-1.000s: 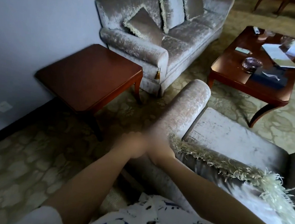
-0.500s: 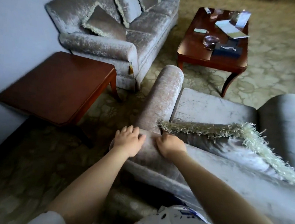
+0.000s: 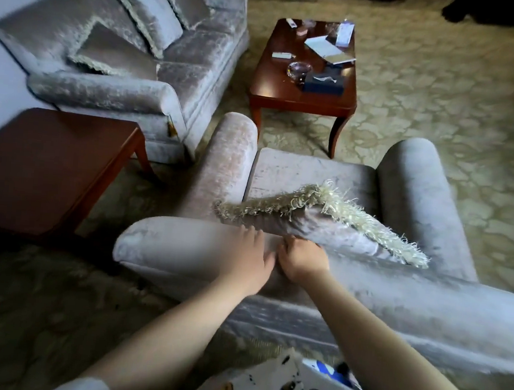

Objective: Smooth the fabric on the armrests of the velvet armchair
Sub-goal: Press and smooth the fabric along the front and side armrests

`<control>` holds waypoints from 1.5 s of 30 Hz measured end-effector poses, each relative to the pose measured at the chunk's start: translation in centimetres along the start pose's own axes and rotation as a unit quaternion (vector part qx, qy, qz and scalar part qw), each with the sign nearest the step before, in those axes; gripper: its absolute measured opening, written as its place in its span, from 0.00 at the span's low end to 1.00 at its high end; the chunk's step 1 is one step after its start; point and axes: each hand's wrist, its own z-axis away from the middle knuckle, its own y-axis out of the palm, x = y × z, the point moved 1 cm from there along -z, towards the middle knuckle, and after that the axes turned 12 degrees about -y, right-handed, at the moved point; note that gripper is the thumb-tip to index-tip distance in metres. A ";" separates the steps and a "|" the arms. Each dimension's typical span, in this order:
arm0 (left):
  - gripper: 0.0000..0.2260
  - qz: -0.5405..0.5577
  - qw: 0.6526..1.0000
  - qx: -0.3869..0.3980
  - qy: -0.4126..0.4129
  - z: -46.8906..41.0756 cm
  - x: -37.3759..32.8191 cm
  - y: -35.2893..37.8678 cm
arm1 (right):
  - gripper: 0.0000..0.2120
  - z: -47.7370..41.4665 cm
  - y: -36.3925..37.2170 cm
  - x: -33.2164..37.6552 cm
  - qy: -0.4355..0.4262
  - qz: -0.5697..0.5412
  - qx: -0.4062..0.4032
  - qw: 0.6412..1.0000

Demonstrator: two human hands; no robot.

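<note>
The velvet armchair [image 3: 313, 175] is seen from behind its back, and every place here is told from that chair. Both hands lie on the top of the chair back [image 3: 182, 247], side by side and almost touching. The left hand [image 3: 251, 261] is flat with loose fingers and holds nothing. The right hand [image 3: 303, 258] is curled a bit, next to the fringed cushion [image 3: 324, 222] on the seat; I cannot tell if it pinches the cloth. The left armrest [image 3: 227, 167] and right armrest [image 3: 417, 196] run forward from the back. I think the hands are between strokes. Next, a flat palm should go along one armrest, pressing softly toward its front end.
</note>
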 end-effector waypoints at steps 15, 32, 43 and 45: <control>0.28 -0.047 0.984 0.160 0.063 1.5 -31.4 3.9 | 0.25 10.7 -7.1 -29.0 0.128 0.025 0.171 0.977; 0.26 -0.079 0.973 0.207 0.060 -1.7 -35.0 6.7 | 0.24 11.4 -7.3 -31.5 0.117 -0.011 0.135 0.984; 0.25 -0.106 0.951 0.281 0.072 -5.7 -37.5 9.8 | 0.28 8.8 -6.7 -35.6 0.189 -0.067 0.246 0.948; 0.25 -0.097 0.946 0.305 0.060 -6.7 -38.0 10.2 | 0.29 7.9 -6.6 -36.4 0.208 -0.068 0.277 0.936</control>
